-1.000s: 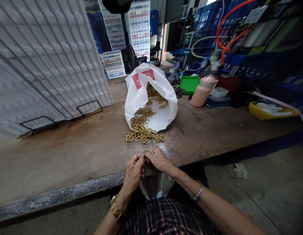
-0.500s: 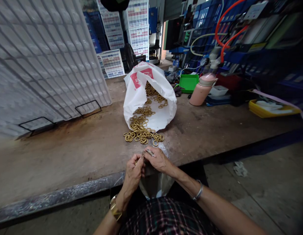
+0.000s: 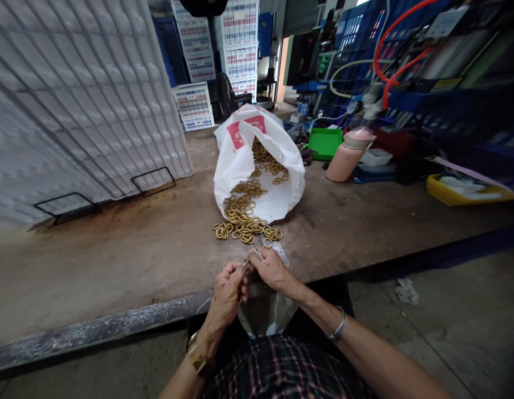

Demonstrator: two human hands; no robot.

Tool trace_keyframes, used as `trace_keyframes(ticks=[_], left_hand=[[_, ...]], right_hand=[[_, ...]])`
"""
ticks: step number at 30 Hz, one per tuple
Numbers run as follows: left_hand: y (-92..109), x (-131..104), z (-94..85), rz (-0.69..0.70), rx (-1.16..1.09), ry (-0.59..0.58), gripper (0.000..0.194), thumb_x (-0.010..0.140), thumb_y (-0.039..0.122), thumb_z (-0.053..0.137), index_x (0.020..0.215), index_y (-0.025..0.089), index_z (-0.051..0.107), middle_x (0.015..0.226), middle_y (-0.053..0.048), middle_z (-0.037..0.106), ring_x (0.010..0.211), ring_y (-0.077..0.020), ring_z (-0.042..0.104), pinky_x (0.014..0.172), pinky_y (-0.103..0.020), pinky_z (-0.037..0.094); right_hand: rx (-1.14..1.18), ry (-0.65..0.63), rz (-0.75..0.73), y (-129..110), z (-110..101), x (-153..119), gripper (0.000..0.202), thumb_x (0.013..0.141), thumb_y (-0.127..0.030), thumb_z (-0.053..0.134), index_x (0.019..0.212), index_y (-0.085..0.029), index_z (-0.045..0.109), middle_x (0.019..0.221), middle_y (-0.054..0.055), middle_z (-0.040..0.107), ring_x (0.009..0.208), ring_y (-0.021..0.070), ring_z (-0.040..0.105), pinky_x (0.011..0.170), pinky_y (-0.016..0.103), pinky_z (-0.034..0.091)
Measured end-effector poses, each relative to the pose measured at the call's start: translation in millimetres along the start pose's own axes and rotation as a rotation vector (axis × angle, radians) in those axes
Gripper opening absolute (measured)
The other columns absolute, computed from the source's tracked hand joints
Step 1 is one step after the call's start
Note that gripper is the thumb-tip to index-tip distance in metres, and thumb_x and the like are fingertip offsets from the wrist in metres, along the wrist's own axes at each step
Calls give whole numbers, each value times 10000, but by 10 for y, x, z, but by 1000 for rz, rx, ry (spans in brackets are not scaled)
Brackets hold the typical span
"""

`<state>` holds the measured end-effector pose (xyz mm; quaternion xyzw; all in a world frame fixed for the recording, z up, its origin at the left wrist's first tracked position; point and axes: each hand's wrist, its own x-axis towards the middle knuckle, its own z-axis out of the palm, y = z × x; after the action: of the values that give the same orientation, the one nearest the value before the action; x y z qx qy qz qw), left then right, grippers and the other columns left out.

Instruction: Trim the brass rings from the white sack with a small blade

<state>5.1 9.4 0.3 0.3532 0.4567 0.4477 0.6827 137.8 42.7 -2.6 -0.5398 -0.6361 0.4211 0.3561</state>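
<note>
Near the table's front edge, my left hand (image 3: 227, 291) is closed, pinching a brass ring (image 3: 245, 266) between thumb and fingers. My right hand (image 3: 274, 271) meets it from the other side. A small, slim metal tool (image 3: 259, 254) pokes out of the right fist; its working end is hidden by the fingers. Just beyond both hands lies a loose heap of brass rings (image 3: 243, 220). They spill from a white plastic bag (image 3: 281, 202) with red print, lying with its mouth towards me, more rings inside.
White racked panels (image 3: 90, 100) with black wire stands rise at left. To the right of the bag are a green tray (image 3: 325, 145), a pink bottle (image 3: 346, 158) and a yellow tray (image 3: 460, 194). Orange hose (image 3: 381, 61) loops above. Stacked crates (image 3: 239, 55) stand behind.
The view has shifted slightly, so the scene sits a little further right. Both hands stay together at the table edge, the ring between them now showing more clearly.
</note>
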Motion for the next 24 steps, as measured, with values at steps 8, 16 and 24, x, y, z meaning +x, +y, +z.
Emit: trace_keyframes(ticks=[8, 16, 24], left_hand=[[0, 4, -59, 57, 60, 53, 371, 717, 512, 609, 741, 168, 475, 549, 56, 450, 396, -53, 367, 358, -159, 315], [-12, -27, -84, 115, 173, 69, 358, 766, 512, 554, 717, 170, 462, 530, 55, 443, 397, -57, 378, 364, -160, 323], [48, -208, -37, 67, 10, -23, 321, 766, 461, 593, 713, 177, 455, 528, 57, 437, 398, -57, 372, 354, -160, 312]], right_hand=[[-590, -127, -155, 19, -14, -119, 242, 699, -90, 428, 853, -196, 582, 723, 14, 619, 658, 141, 540, 595, 227, 315], [-761, -238, -62, -165, -11, -126, 268, 686, -97, 423, 892, -175, 577, 790, 54, 649, 720, 178, 589, 575, 244, 303], [-872, -144, 4, -18, -49, -74, 226, 737, -127, 429, 934, -144, 538, 790, 79, 642, 688, 175, 582, 578, 253, 305]])
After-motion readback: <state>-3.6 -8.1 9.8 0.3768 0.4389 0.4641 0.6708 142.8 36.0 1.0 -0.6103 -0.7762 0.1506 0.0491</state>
